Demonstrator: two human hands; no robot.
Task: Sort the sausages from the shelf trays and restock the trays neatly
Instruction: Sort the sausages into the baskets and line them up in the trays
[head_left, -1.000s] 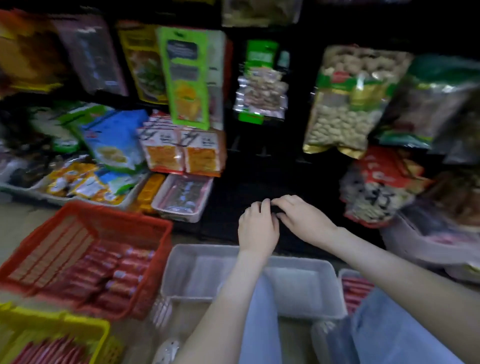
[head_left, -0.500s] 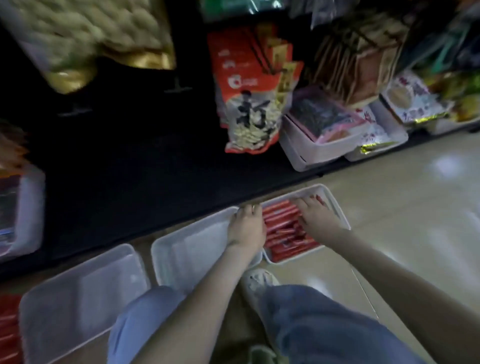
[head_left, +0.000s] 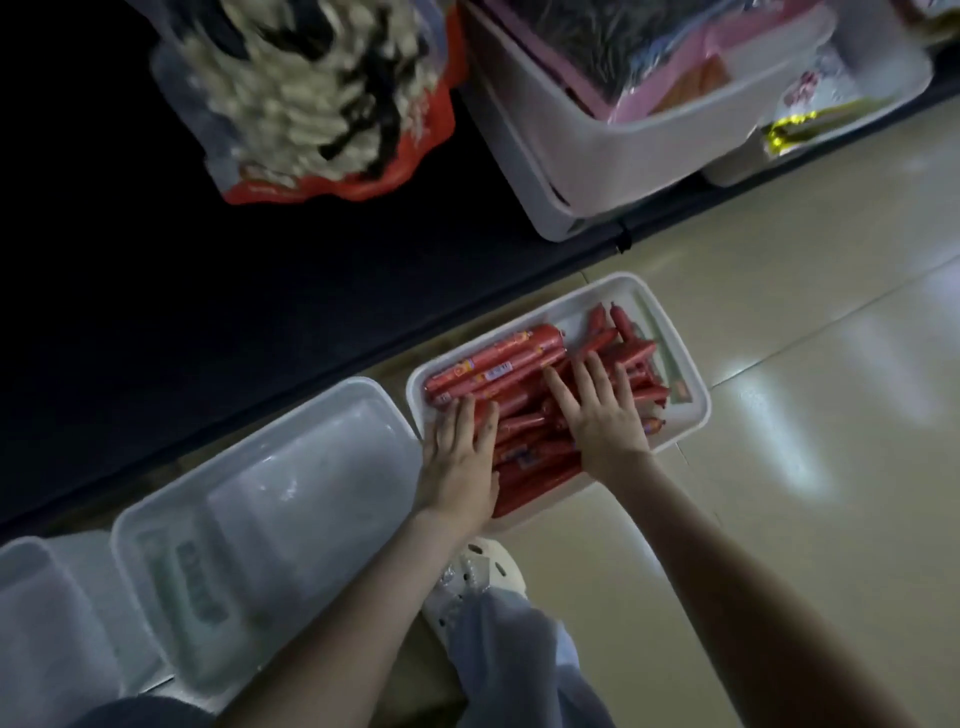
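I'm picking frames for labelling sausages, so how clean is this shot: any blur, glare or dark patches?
Head view: the sausages, the left hand and the right hand are fairly sharp; the snack bag up top is smeared by motion blur; the shelf is nearly black; soft glare patches lie on the floor, clear of the tray.

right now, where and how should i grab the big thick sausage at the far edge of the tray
Grip the big sausage around its middle, coming from above with the right hand. It lies flat along the far rim of the tray, upper side bare. The rim crowds its far side, so a sideways approach looks blocked.
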